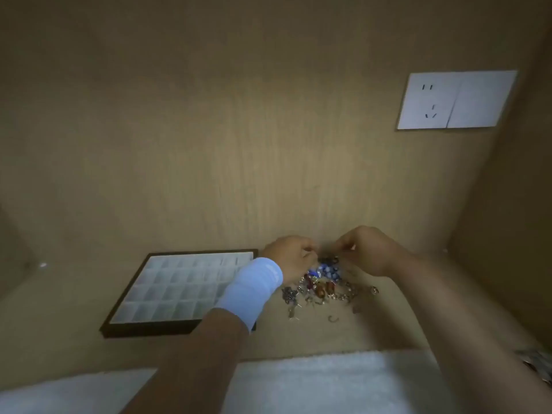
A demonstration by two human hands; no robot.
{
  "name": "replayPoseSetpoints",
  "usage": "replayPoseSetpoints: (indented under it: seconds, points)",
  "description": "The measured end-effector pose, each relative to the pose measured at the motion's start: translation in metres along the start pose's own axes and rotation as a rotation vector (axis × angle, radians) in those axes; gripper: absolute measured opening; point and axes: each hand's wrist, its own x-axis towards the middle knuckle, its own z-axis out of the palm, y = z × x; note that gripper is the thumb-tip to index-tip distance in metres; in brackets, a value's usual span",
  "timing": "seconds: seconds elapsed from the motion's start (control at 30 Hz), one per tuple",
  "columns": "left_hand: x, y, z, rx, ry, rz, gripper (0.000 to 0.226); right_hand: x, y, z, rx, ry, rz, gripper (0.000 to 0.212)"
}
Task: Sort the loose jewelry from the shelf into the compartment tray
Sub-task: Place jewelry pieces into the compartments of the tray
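Note:
A heap of loose jewelry [321,286] with blue, red and amber beads, metal charms and hooks lies on the wooden shelf, right of centre. Left of it sits the compartment tray [167,295], dark-framed with a grid of white cells that look empty. My left hand [291,253], with a light blue wristband on its wrist, and my right hand [366,249] meet at the far edge of the heap. The fingers of both curl together over a dark piece of jewelry [328,259]. The fingertips hide what exactly is pinched.
The wooden back panel rises just behind the heap, and a side wall closes the right. A white wall socket [454,100] is mounted high on the back panel. A white padded surface [313,380] lies along the shelf's near edge.

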Motion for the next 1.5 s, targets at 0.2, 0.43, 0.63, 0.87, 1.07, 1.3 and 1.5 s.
replayPoseSetpoints:
  seconds: [0.2,0.43,0.63,0.87,1.07,1.3,1.5]
  points:
    - [0.035,-0.016,0.033,0.036,-0.013,-0.005,0.029,0.030,0.013,0.026,0.011,-0.120,0.125,0.018]
    - [0.044,-0.036,0.047,0.126,0.084,0.126,0.026,0.039,0.016,0.036,-0.094,-0.058,0.097,0.012]
    - [0.041,-0.041,0.050,0.082,0.111,0.121,0.026,0.037,0.020,0.040,0.026,-0.019,0.099,0.007]
    - [0.037,-0.030,0.041,-0.534,0.104,0.034,0.018,0.030,0.008,0.023,0.607,0.067,0.094,0.013]
    - [0.033,-0.025,0.019,-0.761,0.055,0.014,0.021,0.029,-0.002,0.019,0.767,0.068,0.066,0.010]
    - [0.017,-0.033,0.000,-0.754,0.031,-0.059,0.023,0.023,-0.028,0.023,0.836,0.092,-0.013,0.009]
    - [-0.030,-0.047,-0.028,-0.787,0.104,0.002,0.022,0.010,-0.069,0.036,0.955,-0.023,-0.047,0.021]
